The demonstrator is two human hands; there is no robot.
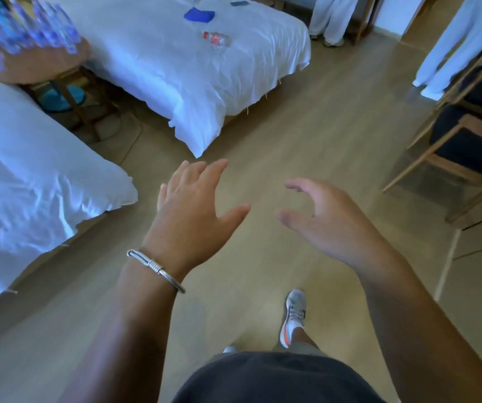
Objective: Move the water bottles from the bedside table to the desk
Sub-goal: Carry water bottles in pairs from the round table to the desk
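Observation:
Several clear water bottles [30, 27] with blue labels stand crowded on the round wooden bedside table [42, 66] at the top left, between two beds. They look blurred. My left hand [193, 210], with a silver bracelet on the wrist, is held out over the floor, open and holding nothing. My right hand [330, 222] is beside it, fingers curled apart, also holding nothing. Both hands are far from the bottles. The desk is out of view.
A white bed [24, 181] lies at the left and another white bed [181, 68] beyond it, with a red-labelled bottle [218, 40] and blue cloth [199, 14] on top. Wooden chairs [463, 141] stand at the right. Two people in white trousers [455, 50] stand at the back.

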